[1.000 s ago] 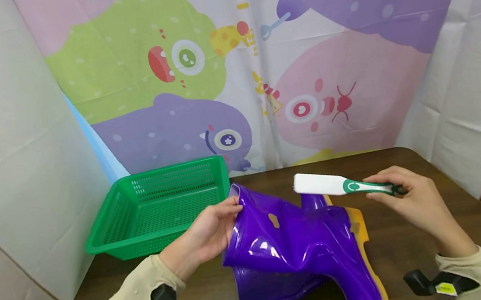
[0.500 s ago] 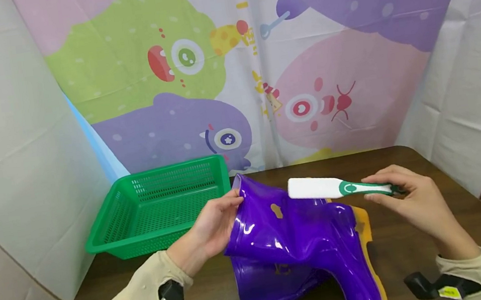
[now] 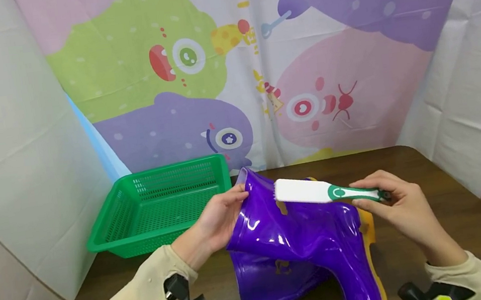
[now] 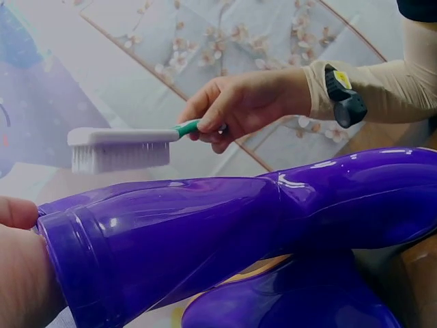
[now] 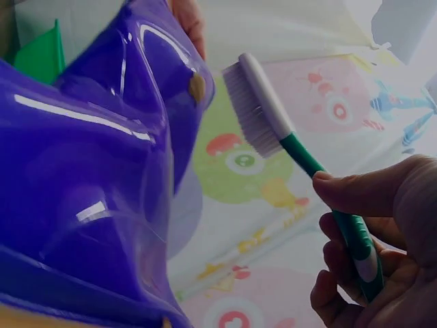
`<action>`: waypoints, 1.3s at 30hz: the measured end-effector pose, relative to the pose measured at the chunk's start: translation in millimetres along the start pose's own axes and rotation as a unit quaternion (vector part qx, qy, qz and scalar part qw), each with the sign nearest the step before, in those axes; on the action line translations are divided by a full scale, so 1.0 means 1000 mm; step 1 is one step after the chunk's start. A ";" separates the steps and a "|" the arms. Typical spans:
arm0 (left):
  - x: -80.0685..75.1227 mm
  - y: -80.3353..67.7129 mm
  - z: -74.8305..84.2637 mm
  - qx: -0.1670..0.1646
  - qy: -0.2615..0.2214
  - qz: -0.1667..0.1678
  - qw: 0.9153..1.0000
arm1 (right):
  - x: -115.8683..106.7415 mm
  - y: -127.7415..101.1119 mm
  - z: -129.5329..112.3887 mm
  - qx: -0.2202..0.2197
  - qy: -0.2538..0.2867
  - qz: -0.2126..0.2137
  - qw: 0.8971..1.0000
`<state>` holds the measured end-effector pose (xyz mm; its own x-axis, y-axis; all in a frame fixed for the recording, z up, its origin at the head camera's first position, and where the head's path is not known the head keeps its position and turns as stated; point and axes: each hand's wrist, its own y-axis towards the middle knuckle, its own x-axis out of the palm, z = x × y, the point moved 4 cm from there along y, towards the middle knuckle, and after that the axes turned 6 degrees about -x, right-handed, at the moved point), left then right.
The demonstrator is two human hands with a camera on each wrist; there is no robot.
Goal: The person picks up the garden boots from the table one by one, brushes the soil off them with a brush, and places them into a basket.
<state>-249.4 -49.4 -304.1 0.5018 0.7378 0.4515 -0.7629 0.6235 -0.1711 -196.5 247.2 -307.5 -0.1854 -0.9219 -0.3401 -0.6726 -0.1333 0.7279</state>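
Observation:
A shiny purple rain boot with a yellow sole lies tilted across a second purple boot on the table. My left hand grips the upper boot by the rim of its shaft, thumb outside and the other fingers partly hidden by the rim. My right hand holds a scrub brush by its green and white handle. In the left wrist view the white bristles point down, a small gap above the boot shaft.
A green slotted plastic basket stands at the back left of the brown wooden table. A cartoon-printed curtain hangs behind the table's far edge, with pale cloth at both sides.
The brush has moved left and now hangs over the boot's shaft. My left hand has raised the boot's rim slightly and shifted it right.

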 end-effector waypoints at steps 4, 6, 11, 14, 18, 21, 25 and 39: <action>0.000 0.000 -0.001 0.002 -0.003 0.003 1.000 | 0.006 -0.002 -0.003 -0.015 0.016 -0.007 1.000; -0.001 -0.001 -0.001 0.005 -0.001 0.004 1.000 | 0.010 -0.003 -0.004 -0.024 0.024 -0.011 0.999; -0.001 -0.003 0.001 0.011 0.020 0.009 1.000 | 0.016 -0.005 -0.002 -0.036 0.034 -0.007 0.999; -0.002 -0.004 0.002 0.014 0.034 0.013 0.999 | 0.016 -0.006 0.001 -0.038 0.031 -0.002 0.999; -0.005 -0.004 0.003 0.018 0.049 0.014 0.999 | 0.014 -0.005 0.003 -0.036 0.023 0.003 0.999; -0.006 -0.004 0.005 0.020 0.055 0.008 0.998 | 0.011 -0.004 0.006 -0.032 0.010 0.007 0.999; -0.007 -0.005 0.008 0.019 0.063 -0.005 0.998 | 0.008 -0.003 0.008 -0.030 0.001 0.006 1.000; -0.019 -0.006 0.019 -0.006 0.143 -0.015 0.990 | 0.004 -0.002 0.013 -0.016 -0.024 -0.009 1.000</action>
<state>-262.2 -72.1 -295.0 0.6204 0.7607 0.1907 -0.7415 0.6482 -0.1733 -205.0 248.4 -317.5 -0.2085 -0.9007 -0.3811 -0.6529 -0.1619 0.7399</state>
